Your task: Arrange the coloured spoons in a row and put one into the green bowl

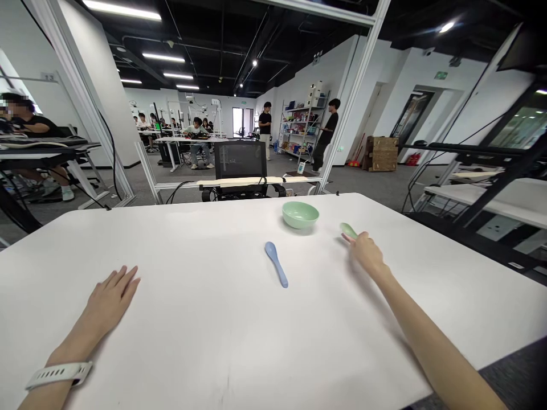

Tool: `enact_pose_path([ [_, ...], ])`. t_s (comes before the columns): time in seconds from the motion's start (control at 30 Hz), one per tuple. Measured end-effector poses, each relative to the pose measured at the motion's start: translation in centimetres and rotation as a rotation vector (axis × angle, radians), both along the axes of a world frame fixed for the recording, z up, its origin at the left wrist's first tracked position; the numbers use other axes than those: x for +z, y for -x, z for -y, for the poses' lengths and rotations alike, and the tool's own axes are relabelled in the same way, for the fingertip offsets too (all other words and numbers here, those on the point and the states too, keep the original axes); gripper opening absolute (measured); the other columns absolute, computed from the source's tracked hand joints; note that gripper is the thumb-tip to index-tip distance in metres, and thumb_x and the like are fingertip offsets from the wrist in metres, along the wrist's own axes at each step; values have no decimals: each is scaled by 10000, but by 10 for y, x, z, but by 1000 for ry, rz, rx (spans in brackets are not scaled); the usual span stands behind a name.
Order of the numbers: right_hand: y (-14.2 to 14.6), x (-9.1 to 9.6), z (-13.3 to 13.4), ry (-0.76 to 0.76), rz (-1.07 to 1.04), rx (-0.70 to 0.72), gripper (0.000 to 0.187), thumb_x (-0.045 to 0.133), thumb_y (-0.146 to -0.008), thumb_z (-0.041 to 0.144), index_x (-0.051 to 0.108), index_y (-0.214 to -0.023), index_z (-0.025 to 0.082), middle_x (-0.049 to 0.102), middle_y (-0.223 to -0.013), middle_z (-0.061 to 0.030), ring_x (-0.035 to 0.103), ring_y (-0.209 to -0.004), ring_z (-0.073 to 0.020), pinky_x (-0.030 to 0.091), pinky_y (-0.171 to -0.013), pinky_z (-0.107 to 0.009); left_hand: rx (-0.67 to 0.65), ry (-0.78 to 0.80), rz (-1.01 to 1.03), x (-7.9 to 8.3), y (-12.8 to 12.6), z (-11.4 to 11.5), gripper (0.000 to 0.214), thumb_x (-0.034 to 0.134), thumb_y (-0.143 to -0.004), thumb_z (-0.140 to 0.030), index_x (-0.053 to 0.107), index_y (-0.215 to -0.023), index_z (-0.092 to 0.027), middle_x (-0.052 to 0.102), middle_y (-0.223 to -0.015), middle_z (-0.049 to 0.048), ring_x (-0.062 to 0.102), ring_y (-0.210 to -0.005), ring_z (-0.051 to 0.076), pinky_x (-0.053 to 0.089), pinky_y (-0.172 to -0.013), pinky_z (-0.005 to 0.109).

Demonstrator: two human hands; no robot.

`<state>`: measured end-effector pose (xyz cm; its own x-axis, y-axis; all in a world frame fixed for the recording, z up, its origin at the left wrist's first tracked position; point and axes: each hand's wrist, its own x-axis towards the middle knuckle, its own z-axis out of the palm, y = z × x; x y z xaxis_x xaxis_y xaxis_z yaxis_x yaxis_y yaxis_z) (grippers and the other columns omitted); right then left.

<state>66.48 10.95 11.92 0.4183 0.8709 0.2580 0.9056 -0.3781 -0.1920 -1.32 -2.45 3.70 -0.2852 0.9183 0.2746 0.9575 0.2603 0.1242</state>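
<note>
A light green spoon [348, 230] is gripped in my right hand [366, 253] above the right part of the white table [192, 341]. Only its bowl end shows; my fingers cover the handle. To the left of that hand, apart from it, stands a green bowl [300, 214] near the far edge. A blue spoon [277, 265] lies on the tabletop in front of the bowl, its handle toward me. My left hand [110, 299] rests flat on the left side of the table, fingers stretched out and holding nothing. A pale wristband [60, 373] is on that wrist.
Past the table's far edge are a metal frame bar [179, 185] and a black mesh office chair [240, 161]. Black equipment and shelves stand at the right. Several people sit or stand farther back in the room, near desks and a storage rack [301, 122].
</note>
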Motion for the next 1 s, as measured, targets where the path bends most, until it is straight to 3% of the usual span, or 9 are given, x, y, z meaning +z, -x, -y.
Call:
enact_pose_path([
  [0.1, -25, 4, -5, 114, -95, -151, 479, 561, -1051, 450, 747, -1183, 29, 750, -972, -299, 763, -958, -374, 527, -747, -400, -6, 8, 2, -1, 1, 0, 727, 255, -1017, -476, 603, -1547, -120, 581, -1653, 189, 494, -1573, 373, 413, -1256, 569],
  [0.23, -32, 1, -2, 122, -136, -119, 335, 627, -1003, 369, 779, -1025, 71, 758, -914, -262, 748, -888, -352, 471, -684, -372, -5, 31, 8, -3, 1, 0, 761, 218, -1024, -494, 569, -1574, -102, 545, -1681, 196, 464, -1593, 383, 385, -1276, 570],
  [0.33, -18, -3, 5, 101, -208, 27, 226, 652, -978, 338, 731, -908, 138, 749, -831, -181, 722, -815, -295, 438, -673, -334, -9, 33, 3, -3, 1, 1, 778, 199, -1024, -495, 560, -1579, -86, 536, -1685, 207, 457, -1596, 394, 387, -1274, 574],
  [0.43, 8, -7, 15, 139, -350, 194, 243, 653, -970, 336, 628, -765, 208, 685, -662, -87, 663, -704, -232, 418, -663, -307, -6, 42, -7, -3, 2, 0, 790, 187, -1022, -496, 550, -1586, -78, 535, -1688, 203, 452, -1600, 395, 385, -1276, 565],
  [0.57, 40, -9, 25, 159, -442, 246, 304, 686, -931, 348, 534, -687, 250, 609, -574, -30, 579, -599, -193, 379, -611, -306, -6, 39, -9, -3, 5, -1, 775, 204, -1027, -500, 559, -1582, -93, 546, -1680, 196, 460, -1595, 388, 396, -1271, 566],
  [0.7, 55, -6, 32, 190, -440, 229, 262, 695, -947, 365, 563, -760, 238, 631, -623, -36, 572, -593, -189, 366, -592, -306, -14, 23, -3, -6, 7, -1, 741, 230, -1031, -484, 577, -1570, -111, 556, -1670, 201, 473, -1587, 384, 405, -1262, 580],
  [0.8, 53, -3, 34, 189, -466, 222, 226, 701, -955, 413, 619, -946, 203, 689, -704, -50, 627, -649, -209, 387, -603, -300, -17, 22, 2, -9, 8, -1, 740, 225, -1035, -475, 567, -1576, -105, 540, -1680, 211, 461, -1595, 385, 401, -1261, 586],
  [0.9, 39, 0, 28, 98, -457, 183, 361, 690, -948, 476, 628, -1122, 166, 733, -796, -83, 678, -737, -242, 429, -638, -305, -22, 21, 6, -9, 8, -1, 745, 219, -1038, -480, 554, -1586, -101, 532, -1687, 211, 450, -1600, 390, 400, -1261, 595],
  [1.0, 13, 3, 15, 18, -403, 130, 331, 623, -965, 401, 646, -1159, 133, 747, -858, -128, 693, -775, -262, 458, -671, -325, -28, 30, 9, -9, 8, -1, 758, 216, -1039, -495, 548, -1590, -94, 530, -1689, 210, 453, -1595, 403, 398, -1261, 600],
])
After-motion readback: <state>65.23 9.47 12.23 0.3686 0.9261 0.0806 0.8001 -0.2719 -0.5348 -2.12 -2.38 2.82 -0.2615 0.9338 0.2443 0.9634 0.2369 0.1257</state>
